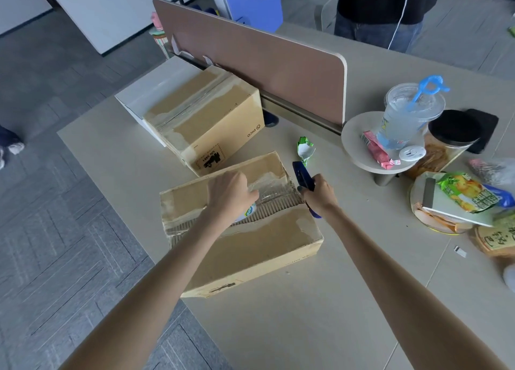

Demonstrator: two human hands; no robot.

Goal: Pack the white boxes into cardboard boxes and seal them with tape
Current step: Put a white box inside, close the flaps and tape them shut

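— Two cardboard boxes on the counter [306,328]? Where?
— At six o'clock the near cardboard box [250,247], lid shut, torn paper along the seam, clear tape [267,183] over part of it. At eleven o'clock the far cardboard box [206,119], already taped, touching a white box [145,91]; beside or on top, cannot tell.
— And the hands?
— Grip of the left hand [231,194] curled over the tape roll [246,212] on the near lid. Grip of the right hand [320,197] clenched round a blue cutter [302,174] at the lid's three o'clock edge.
— How to finish the strip well?
— Likely best: keep the roll pressed down and the tape taut, cut just past the edge, away from the holding hand, then smooth the loose end down the side.
— Anything unclear?
— Plenty. Cannot tell scissors from knife. Nothing visible inside either box. Roll mostly under the palm. At twelve o'clock a bystander [384,7], cropped at the waist.
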